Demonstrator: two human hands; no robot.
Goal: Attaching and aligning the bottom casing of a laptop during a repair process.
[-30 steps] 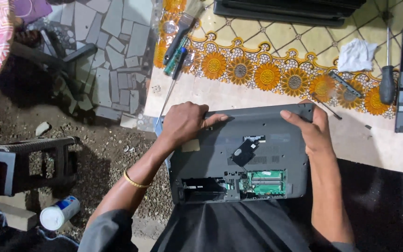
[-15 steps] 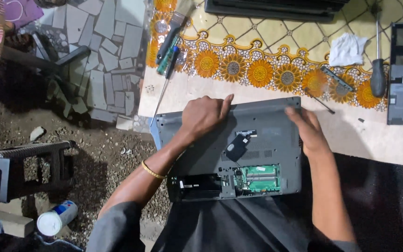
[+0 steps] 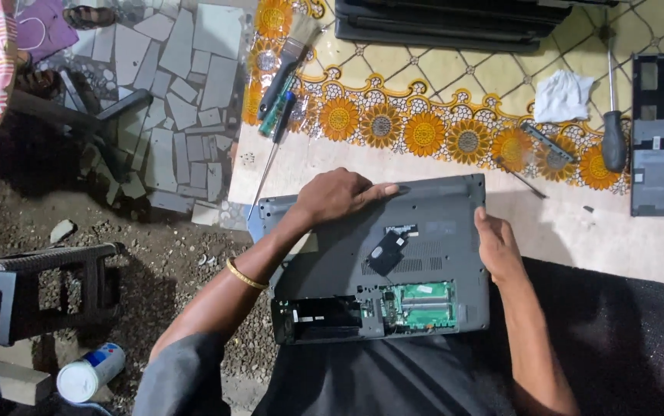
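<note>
A grey laptop [image 3: 432,231] lies upside down on my lap and the table's edge, its near bay uncovered so a green circuit board [image 3: 424,296] shows. My left hand [image 3: 339,192] rests flat on the far left part of the laptop's underside, fingers pointing right. On the laptop's right edge my right hand [image 3: 497,246] grips, thumb on top. A small black part [image 3: 388,250] lies on the base between my hands.
The table wears a sunflower-patterned cloth [image 3: 424,139]. On it are a paintbrush [image 3: 286,69] and screwdrivers [image 3: 274,142] at left, a black-handled screwdriver [image 3: 613,139], a white rag [image 3: 563,96], a grey cover panel [image 3: 655,139], and a dark laptop [image 3: 447,23] at the back. A can [image 3: 89,374] lies on the ground.
The laptop has shifted right and nearer to me. My left hand slid toward its far middle edge; my right hand moved down along the right edge.
</note>
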